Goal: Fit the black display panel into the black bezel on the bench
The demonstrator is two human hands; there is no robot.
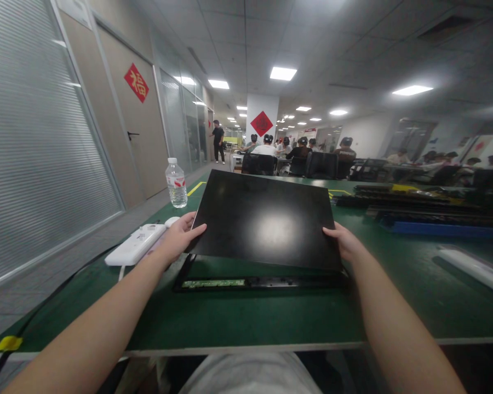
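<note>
A glossy black rectangular panel (234, 219) is held tilted above the green table (246, 323). My left hand (184, 236) grips its left edge, thumb on the front face. At the right edge my right hand (343, 241) holds it the same way, thumb on the front. Beneath the panel lies a black frame (296, 282), mostly hidden by it. A green circuit board strip (213, 283) shows along the frame's near side, at the left. The fingers behind the panel are largely out of sight.
A water bottle (176, 183) and a white power strip (135, 245) stand on the left. Black strips (411, 198) and a blue strip (443, 229) lie at the right, with a white bar (476, 268) nearer. Several people sit in the background; one person (218, 141) stands.
</note>
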